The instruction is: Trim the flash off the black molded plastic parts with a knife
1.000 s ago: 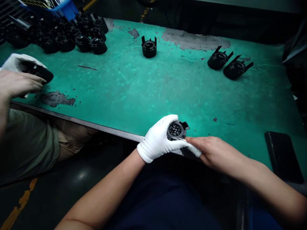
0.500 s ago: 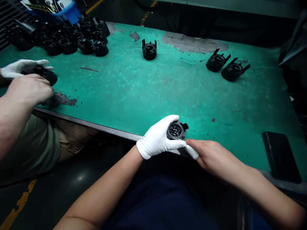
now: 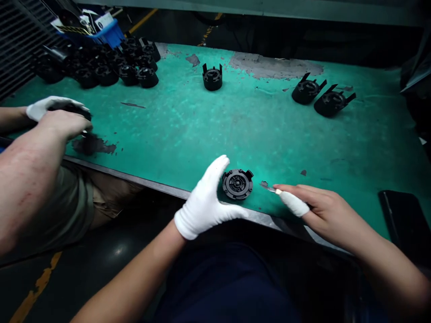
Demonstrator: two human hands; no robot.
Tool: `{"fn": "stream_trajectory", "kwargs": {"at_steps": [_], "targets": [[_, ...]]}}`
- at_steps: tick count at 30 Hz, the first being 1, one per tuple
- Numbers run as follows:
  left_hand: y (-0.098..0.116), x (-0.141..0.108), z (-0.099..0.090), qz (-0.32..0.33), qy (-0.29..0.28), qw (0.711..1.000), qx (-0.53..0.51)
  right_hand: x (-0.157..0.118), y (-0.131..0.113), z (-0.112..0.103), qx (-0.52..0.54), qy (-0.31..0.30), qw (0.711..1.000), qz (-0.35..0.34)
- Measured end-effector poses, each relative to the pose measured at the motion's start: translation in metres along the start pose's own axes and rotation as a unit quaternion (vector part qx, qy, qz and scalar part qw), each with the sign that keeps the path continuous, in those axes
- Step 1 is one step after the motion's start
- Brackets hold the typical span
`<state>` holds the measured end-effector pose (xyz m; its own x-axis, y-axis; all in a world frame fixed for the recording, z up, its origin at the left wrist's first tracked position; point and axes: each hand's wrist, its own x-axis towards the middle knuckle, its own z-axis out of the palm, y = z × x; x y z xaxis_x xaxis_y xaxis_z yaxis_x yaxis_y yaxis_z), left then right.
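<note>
My left hand (image 3: 206,204), in a white glove, is spread with thumb and fingers wide apart. Between them, on the bench near its front edge, a round black plastic part (image 3: 237,184) lies with its ribbed, ringed face up; the hand does not appear to grip it. My right hand (image 3: 323,207), its thumb in a white finger cover, pinches a small knife (image 3: 270,187) with a short, thin blade. The blade points left toward the part and is apart from it.
The green bench top (image 3: 175,134) is worn in patches. Black pronged parts stand farther back: one single part (image 3: 212,80), a pair (image 3: 330,103) at right, a cluster (image 3: 107,72) beside a blue bin (image 3: 112,35). A phone-like dark slab (image 3: 404,224) lies right. A co-worker's hands (image 3: 63,116) work at left.
My left hand has opened off the round black part, which now lies on the bench. My right hand has moved right, away from the part, with the knife now showing.
</note>
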<state>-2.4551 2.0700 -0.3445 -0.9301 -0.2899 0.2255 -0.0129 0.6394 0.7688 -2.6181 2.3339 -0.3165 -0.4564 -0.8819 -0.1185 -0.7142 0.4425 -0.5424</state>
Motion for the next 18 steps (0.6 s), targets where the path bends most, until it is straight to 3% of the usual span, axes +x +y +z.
{"fn": "stream_trajectory", "kwargs": {"at_steps": [3,6,8,12,18], "targets": [[0.002,-0.003,0.034,-0.005,0.026,1.000,0.004,0.021,-0.004,0.002,-0.039,-0.037,0.999,-0.011],[0.002,0.003,0.050,-0.005,0.046,0.999,0.011,0.041,-0.004,-0.001,-0.091,-0.086,0.991,-0.043],[0.001,0.007,0.050,-0.003,0.053,0.998,0.017,0.050,-0.001,-0.004,-0.138,-0.099,0.983,-0.063],[0.001,0.008,0.046,0.001,0.054,0.998,0.023,0.056,0.000,-0.005,-0.213,-0.050,0.974,-0.062],[0.000,0.006,0.050,0.002,0.069,0.997,0.037,0.048,-0.004,0.006,-0.198,-0.018,0.977,-0.079]]}}
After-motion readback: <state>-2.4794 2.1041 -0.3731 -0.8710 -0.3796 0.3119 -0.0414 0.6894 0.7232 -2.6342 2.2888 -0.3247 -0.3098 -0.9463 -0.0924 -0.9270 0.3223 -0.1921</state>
